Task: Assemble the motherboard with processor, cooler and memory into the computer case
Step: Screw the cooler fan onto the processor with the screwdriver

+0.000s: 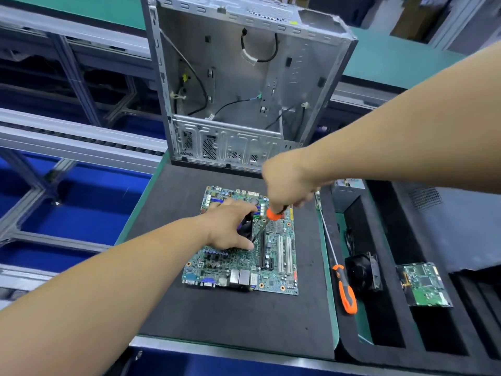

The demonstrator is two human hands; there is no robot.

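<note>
Green printed-circuit motherboard (244, 256) is lying mid-desk, at six o'clock from the grey steel case (238, 85). Left hand (230, 226) is gripping the black cooler (248, 222); right hand (287, 185) is clenching an orange-handled screwdriver (271, 217), whose tip risks slipping and gouging board traces.

Two bare forearms in view, no sleeves showing up to the frame edges. Left hand (230, 226) and right hand (287, 183): no gloves, no wrist strap or watch at either wrist. No rings seen; most fingers are hidden.
</note>
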